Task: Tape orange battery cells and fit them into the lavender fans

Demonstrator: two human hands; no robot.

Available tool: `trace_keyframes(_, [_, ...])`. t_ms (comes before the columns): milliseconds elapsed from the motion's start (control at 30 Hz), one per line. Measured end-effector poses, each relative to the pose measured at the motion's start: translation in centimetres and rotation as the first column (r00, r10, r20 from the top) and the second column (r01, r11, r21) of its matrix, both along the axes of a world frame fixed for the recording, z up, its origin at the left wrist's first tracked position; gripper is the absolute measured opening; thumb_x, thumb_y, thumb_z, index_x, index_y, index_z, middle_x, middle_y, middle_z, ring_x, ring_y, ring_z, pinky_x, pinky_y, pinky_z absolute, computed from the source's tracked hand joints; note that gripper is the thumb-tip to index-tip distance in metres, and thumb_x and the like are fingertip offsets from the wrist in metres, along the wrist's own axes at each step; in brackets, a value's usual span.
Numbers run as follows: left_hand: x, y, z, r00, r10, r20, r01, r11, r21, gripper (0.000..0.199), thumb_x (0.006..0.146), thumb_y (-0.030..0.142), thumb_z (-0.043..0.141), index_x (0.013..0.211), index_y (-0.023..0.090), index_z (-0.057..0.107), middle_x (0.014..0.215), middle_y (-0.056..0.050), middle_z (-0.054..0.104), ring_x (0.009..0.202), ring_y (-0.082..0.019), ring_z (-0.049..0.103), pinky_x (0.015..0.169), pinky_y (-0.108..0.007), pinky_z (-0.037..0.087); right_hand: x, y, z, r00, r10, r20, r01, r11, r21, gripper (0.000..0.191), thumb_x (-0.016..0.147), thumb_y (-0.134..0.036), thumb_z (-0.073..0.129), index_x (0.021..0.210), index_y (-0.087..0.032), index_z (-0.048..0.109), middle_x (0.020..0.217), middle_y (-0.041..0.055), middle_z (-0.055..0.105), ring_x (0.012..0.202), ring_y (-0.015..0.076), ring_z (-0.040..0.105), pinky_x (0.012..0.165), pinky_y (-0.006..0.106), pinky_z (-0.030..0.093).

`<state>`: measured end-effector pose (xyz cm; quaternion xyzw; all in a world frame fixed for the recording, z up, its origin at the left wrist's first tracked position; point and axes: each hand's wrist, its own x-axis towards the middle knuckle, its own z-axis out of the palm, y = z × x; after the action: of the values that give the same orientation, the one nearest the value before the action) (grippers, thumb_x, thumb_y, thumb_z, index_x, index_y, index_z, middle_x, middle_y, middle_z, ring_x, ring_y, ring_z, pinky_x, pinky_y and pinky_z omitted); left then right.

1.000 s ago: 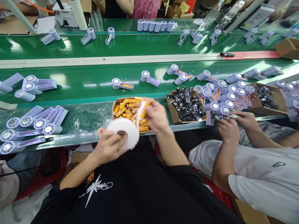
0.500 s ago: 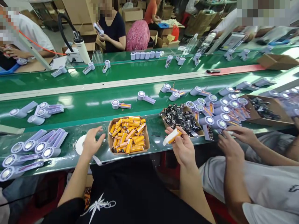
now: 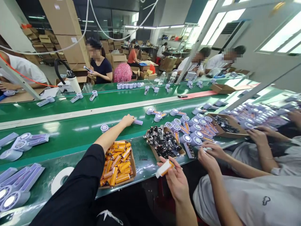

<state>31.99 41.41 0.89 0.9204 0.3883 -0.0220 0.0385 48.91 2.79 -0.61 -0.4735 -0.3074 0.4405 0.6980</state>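
My left hand (image 3: 127, 120) reaches across the green belt and is closed on a lavender fan unit (image 3: 138, 121), whose handle sticks out to the right. Near the bench's front edge, my right hand (image 3: 175, 177) holds an orange battery (image 3: 171, 164) with a white strip (image 3: 162, 169) on it. Orange batteries fill a cardboard box (image 3: 133, 168) below my left forearm. Beyond my right hand is a box of black circuit boards (image 3: 163, 141). Another fan unit (image 3: 104, 128) lies partly hidden behind my left arm.
Lavender fan units (image 3: 17, 194) lie at the left, and many more (image 3: 196, 127) crowd the right. A white tape roll (image 3: 61, 179) rests beside my left sleeve. A co-worker's hands (image 3: 209, 155) work close on the right.
My left hand has moved from beside the tape roll forward to the fan unit on the belt and closed on it. My right hand still holds the battery. The view has tilted up.
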Motion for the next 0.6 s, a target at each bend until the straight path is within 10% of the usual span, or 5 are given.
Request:
trace_keyframes(133, [-6.5, -0.5, 1.1, 0.999, 0.048, -0.018, -0.048, 0.999, -0.001, 0.033, 0.103, 0.046, 0.072, 0.129, 0.025, 0.074, 0.146, -0.009, 0.069, 0.125, -0.028, 0.069, 0.111, -0.047, 0.057, 2.7, -1.0, -1.3, 0.999, -0.035, -0.02, 0.034, 0.998, -0.058, 0.042, 0.09, -0.054, 0.086, 0.127, -0.037, 0.077, 0.13, 0.0166, 0.084, 0.1, 0.0361, 0.087, 0.077, 0.049, 0.074])
trace_keyframes(400, [-31.4, -10.0, 1.7, 0.862, 0.506, -0.034, -0.507, 0.862, -0.013, 0.016, 0.094, 0.032, 0.074, 0.107, 0.026, 0.081, 0.142, -0.01, 0.069, 0.126, -0.032, 0.064, 0.102, -0.042, 0.056, -0.6, 4.7, 0.0, 0.983, 0.185, 0.016, -0.184, 0.982, -0.038, 0.045, 0.089, -0.058, 0.086, 0.123, -0.035, 0.066, 0.123, 0.0158, 0.086, 0.093, 0.0362, 0.087, 0.078, 0.052, 0.073])
trace_keyframes(600, [-37.3, -13.8, -1.1, 0.818, 0.57, 0.08, -0.565, 0.821, -0.082, 0.028, 0.104, 0.043, 0.072, 0.12, 0.02, 0.074, 0.134, -0.011, 0.071, 0.123, -0.026, 0.067, 0.108, -0.049, 0.058, -10.2, 13.3, 5.3, 0.869, 0.411, 0.274, -0.45, 0.888, 0.096, 0.045, 0.087, -0.05, 0.089, 0.121, -0.026, 0.071, 0.105, 0.0103, 0.089, 0.095, 0.0284, 0.087, 0.084, 0.042, 0.071])
